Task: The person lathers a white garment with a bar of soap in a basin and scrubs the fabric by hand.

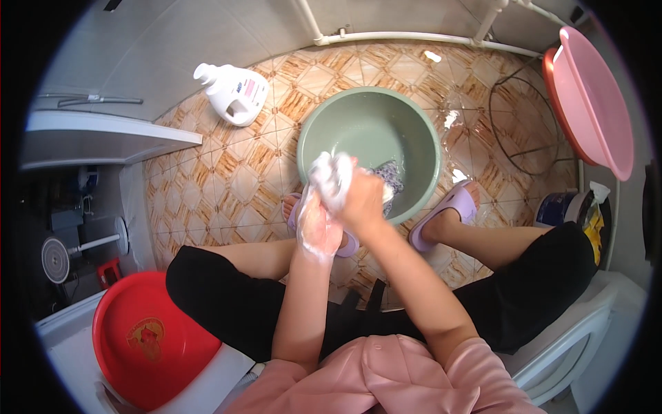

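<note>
My left hand [319, 224], streaked with white lather, is closed around a sudsy white cloth [331, 176] above the near left rim of a green basin [308, 131]. The right hand [363, 199] presses against the same cloth from the right side, its fingers curled and slightly smeared by motion. Foam hides the cloth's exact shape. Just beyond the right hand, a dark grey patterned cloth [387, 181] lies bunched in the basin, partly covered by that hand.
A white detergent jug [238, 96] stands on the tiled floor [207, 165] left of the basin. My feet in purple slippers [452, 207] flank it. A red basin [148, 303] sits at lower left. Pink basin [596, 103] leans at right, near a hose loop [493, 117]. White pipes [414, 36] run behind.
</note>
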`<control>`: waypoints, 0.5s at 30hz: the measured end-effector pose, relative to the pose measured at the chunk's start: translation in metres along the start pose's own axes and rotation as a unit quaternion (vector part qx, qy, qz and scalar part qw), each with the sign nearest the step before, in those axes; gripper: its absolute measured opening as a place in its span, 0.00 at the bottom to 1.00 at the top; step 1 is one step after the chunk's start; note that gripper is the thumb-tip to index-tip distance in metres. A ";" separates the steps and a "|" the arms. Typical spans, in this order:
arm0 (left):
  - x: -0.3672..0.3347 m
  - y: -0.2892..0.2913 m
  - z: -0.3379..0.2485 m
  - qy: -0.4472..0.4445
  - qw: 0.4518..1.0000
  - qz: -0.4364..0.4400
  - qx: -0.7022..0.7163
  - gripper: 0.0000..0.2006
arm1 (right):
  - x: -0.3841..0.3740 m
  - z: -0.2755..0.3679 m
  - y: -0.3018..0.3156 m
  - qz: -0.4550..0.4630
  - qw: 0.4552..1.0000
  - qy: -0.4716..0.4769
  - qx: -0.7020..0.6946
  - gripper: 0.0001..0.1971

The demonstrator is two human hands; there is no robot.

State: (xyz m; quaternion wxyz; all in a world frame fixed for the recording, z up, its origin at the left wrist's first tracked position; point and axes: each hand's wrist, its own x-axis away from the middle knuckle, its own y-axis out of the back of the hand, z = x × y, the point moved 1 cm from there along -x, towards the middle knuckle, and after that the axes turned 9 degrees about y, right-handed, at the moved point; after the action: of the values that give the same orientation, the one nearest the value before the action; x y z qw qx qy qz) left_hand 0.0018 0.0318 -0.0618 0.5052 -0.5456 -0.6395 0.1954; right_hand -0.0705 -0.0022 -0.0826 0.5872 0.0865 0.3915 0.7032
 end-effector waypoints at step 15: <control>0.012 -0.007 -0.051 -0.121 0.984 -0.120 -0.046 0.19 | 0.033 -0.128 0.005 0.268 0.940 -0.170 -0.123 0.32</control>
State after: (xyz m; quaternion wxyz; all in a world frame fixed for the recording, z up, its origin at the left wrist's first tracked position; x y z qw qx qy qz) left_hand 0.0435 0.0246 -0.0305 0.4182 -0.4602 -0.7649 0.1682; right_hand -0.1580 -0.0304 -0.1773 0.4407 0.2338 0.1580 0.8521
